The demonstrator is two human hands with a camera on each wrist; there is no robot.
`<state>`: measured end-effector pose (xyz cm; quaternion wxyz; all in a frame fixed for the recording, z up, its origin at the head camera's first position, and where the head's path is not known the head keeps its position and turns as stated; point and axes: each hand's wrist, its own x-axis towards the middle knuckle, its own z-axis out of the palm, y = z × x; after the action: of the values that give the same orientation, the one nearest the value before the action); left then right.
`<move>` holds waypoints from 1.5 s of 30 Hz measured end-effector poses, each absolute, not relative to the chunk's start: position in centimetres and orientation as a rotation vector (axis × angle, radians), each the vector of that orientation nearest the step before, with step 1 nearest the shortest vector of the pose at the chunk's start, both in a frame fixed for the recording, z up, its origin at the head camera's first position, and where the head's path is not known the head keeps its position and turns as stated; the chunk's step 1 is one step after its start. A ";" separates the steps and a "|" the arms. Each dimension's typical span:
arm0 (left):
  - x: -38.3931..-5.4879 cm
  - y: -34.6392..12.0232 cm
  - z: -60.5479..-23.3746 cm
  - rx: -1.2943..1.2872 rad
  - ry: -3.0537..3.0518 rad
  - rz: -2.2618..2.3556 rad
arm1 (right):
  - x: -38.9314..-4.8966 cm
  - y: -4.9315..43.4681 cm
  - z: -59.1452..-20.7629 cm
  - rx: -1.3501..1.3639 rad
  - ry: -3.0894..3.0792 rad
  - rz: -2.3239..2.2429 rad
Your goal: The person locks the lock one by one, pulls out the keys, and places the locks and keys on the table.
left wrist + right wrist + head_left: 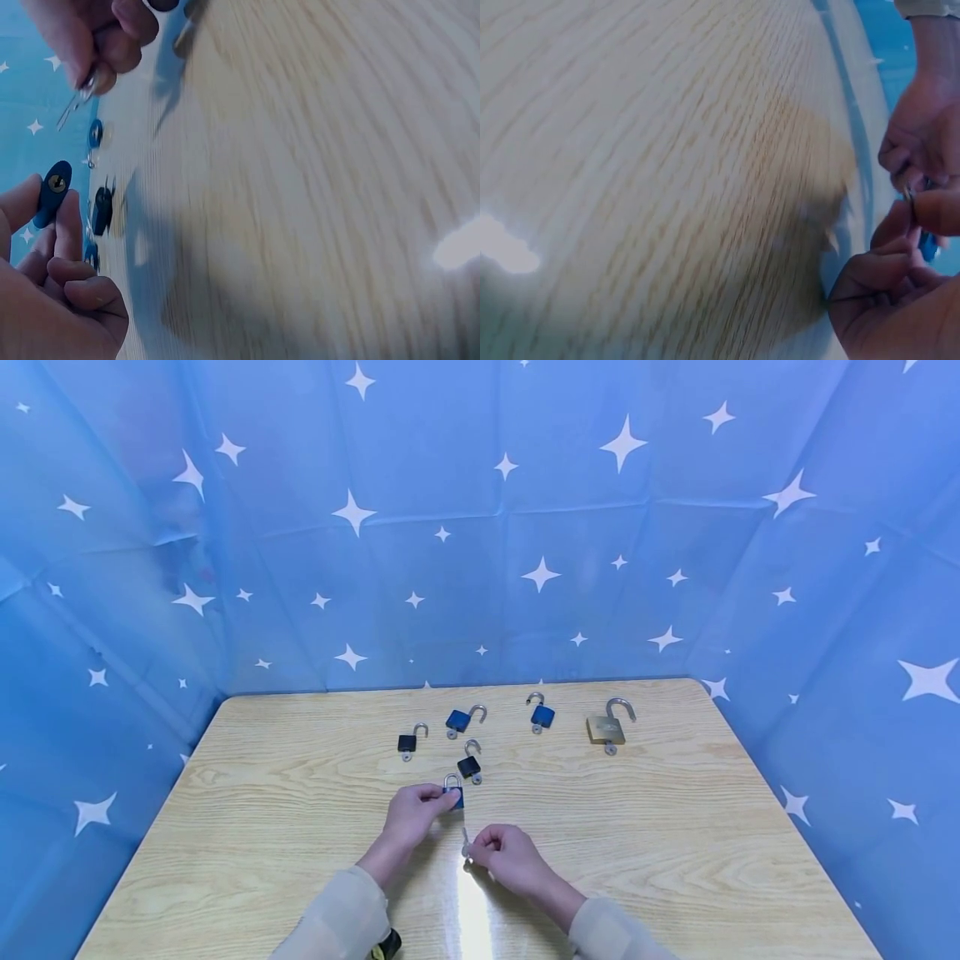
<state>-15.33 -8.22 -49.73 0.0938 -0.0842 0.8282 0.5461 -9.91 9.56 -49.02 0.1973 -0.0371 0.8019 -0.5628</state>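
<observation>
In the head view my left hand (417, 812) pinches a small blue padlock (454, 798) between thumb and fingers, its shackle pointing away from me. The shackle looks closed. In the left wrist view the padlock's (46, 204) brass keyhole (57, 182) faces the right hand's side. My right hand (514, 858) pinches a small silver key (466, 840) just nearer to me than the padlock. In the left wrist view the key (73, 106) points toward the padlock, with a gap between them. Fingers hide much of both things in the right wrist view.
Beyond my hands lie two black padlocks (407, 743) (468, 767), two blue ones (458, 720) (543, 717) and a large brass one (604, 729), all with open shackles and keys inserted. A black and yellow thing (387, 945) shows partly beside my left sleeve. A starry blue curtain (450, 568) surrounds the wooden table (675, 843).
</observation>
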 end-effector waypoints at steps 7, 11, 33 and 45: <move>-15.4 -9.7 -49.4 -0.258 2.542 1.477 | -9.7 8.6 -49.1 -0.098 2.259 -1.549; -15.5 -10.4 -49.2 -0.250 2.607 1.366 | -9.7 7.9 -48.9 -0.095 2.267 -1.541; -16.1 -13.3 -48.6 -0.359 2.731 1.049 | -10.1 4.7 -48.7 -0.081 2.342 -1.548; -16.3 -13.5 -48.5 -0.405 2.743 0.969 | -10.4 3.9 -48.4 -0.072 2.361 -1.501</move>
<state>-16.31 -13.51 -48.49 0.1020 -0.1372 0.9290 0.3283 -10.43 3.90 -48.42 0.1705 -0.0252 0.8312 -0.5286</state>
